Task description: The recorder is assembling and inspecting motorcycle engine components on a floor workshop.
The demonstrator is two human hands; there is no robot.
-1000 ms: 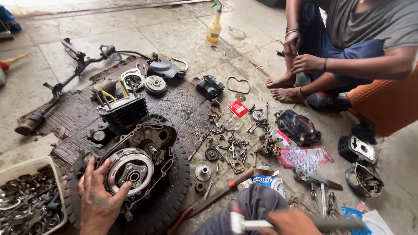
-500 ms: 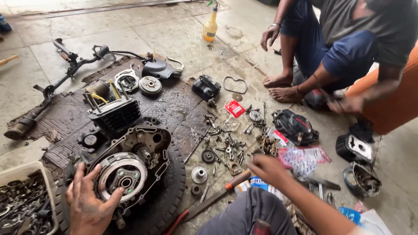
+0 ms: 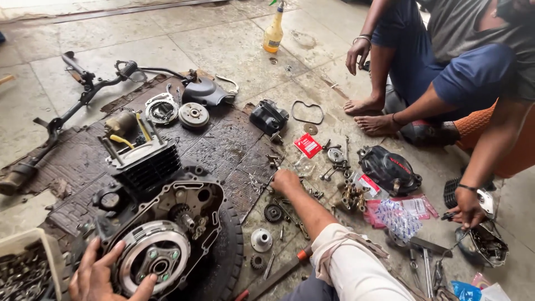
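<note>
My left hand [image 3: 97,276] lies at the bottom left with its fingers spread around the rim of a round silver clutch [image 3: 153,259]. The clutch sits in a dark engine case [image 3: 189,200] that rests on a black tyre [image 3: 228,256]. My right hand [image 3: 287,181] reaches forward in a pale sleeve to the right edge of the greasy mat [image 3: 223,139]. Its fingers curl down among small bolts and parts, and what lies under them is hidden. A small gear [image 3: 273,213] lies just beside my forearm.
A finned cylinder block [image 3: 147,164] stands behind the case. A bin of metal parts [image 3: 25,273] is at the bottom left. To the right lie loose bolts, packets and a black cover [image 3: 390,167]. A seated co-worker [image 3: 446,72] has a hand [image 3: 468,206] on another part.
My right hand left the tool near my lap and stretched forward to the small parts at the mat's edge. My left hand stayed on the clutch. The co-worker lowered a hand to a part.
</note>
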